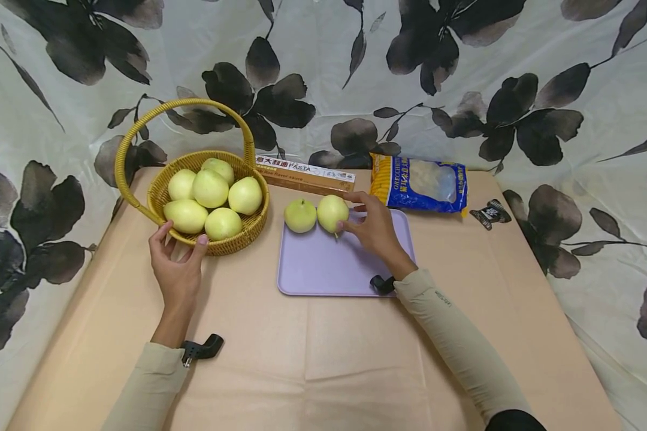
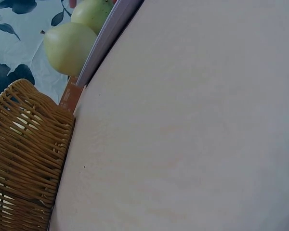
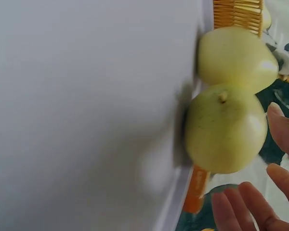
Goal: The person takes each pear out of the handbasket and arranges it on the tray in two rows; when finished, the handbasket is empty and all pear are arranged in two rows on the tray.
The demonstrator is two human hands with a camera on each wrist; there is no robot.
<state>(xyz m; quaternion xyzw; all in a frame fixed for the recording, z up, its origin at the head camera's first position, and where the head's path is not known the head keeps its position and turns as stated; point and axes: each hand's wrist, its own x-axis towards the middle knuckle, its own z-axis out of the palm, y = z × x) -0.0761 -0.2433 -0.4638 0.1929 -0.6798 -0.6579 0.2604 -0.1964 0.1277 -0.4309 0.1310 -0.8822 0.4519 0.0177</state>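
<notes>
A yellow wicker basket (image 1: 248, 235) with a tall handle holds several yellow-green pears (image 1: 211, 188). Against its front side rests my left hand (image 1: 177, 269), thumb and fingers spread apart and touching near the rim. Two more pears sit side by side at the back of a lilac tray (image 1: 323, 269): a left pear (image 1: 299, 216) and a right pear (image 1: 332, 211). Around the right pear's side my right hand (image 1: 376, 227) is held with thumb and fingers apart. The right wrist view shows a gap between these fingers (image 3: 253, 202) and the pear (image 3: 226, 130).
Behind the tray lies a long pasta box (image 1: 304, 175). A blue and yellow pasta bag (image 1: 423, 184) lies right of it, with a small black wrapped packet (image 1: 490, 214) farther right. A floral cloth (image 1: 350, 60) hangs behind the table (image 1: 280, 359).
</notes>
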